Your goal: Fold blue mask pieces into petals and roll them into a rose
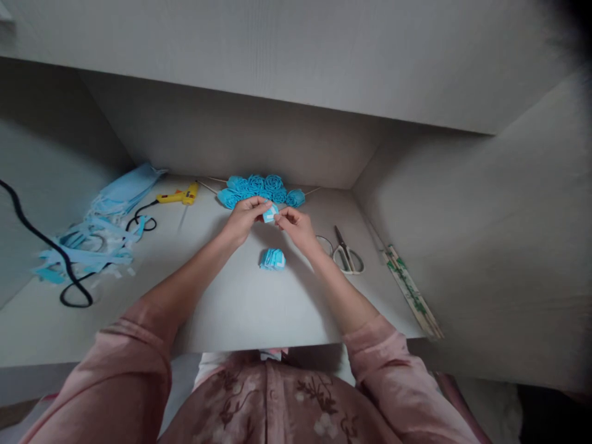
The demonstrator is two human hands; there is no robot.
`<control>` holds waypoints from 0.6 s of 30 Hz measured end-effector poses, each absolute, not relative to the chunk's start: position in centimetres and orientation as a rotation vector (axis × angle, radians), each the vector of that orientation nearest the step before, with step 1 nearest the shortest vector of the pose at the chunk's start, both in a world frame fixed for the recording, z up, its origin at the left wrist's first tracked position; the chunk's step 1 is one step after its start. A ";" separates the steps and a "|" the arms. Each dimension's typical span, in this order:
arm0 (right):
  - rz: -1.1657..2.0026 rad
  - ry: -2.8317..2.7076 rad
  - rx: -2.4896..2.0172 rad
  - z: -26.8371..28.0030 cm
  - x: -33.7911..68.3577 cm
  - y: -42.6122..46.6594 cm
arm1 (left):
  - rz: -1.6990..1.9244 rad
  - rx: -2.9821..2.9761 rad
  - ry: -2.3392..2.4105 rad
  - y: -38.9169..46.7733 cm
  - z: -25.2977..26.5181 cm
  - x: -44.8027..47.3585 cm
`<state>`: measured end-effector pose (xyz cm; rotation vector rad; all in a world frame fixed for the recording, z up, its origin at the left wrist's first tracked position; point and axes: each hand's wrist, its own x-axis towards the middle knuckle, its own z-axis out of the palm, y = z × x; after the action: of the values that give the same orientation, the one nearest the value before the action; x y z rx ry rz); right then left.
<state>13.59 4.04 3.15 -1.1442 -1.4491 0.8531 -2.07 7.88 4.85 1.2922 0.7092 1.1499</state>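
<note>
Between my two hands, over the middle of the white shelf top (231, 308), is a small light-blue piece of mask fabric (270, 213) with a white patch. My left hand (246, 217) pinches it from the left, thumb on top. The fingertips of my right hand (295, 223) close on its right edge. Below the hands lies a small stack of similar blue pieces (272, 259). Just beyond them rests a cluster of blue fabric roses (263, 185) on thin sticks, partly hidden by my left hand.
At the left are blue face masks (124, 185), mask scraps and straps (92, 253), and a yellow glue gun (179, 195) with a black cord (41, 237). Scissors (346, 256) and packaged wooden sticks (411, 290) lie at the right. Side walls and an overhanging panel (277, 55) enclose the space.
</note>
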 end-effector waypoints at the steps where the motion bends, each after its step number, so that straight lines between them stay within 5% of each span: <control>1: 0.838 -1.440 -1.153 3.0 13.6 4.0 | 1.139 1.288 0.706 7.9 4.8 -2.1; 18: 0.929 -1.391 -1.126 3.3 15.9 4.4 | 0.841 1.769 0.829 8.0 3.5 -1.7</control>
<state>15.90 4.42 3.31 -1.1262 -1.3913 0.9286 -1.68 8.03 3.49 1.7693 0.8288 0.8405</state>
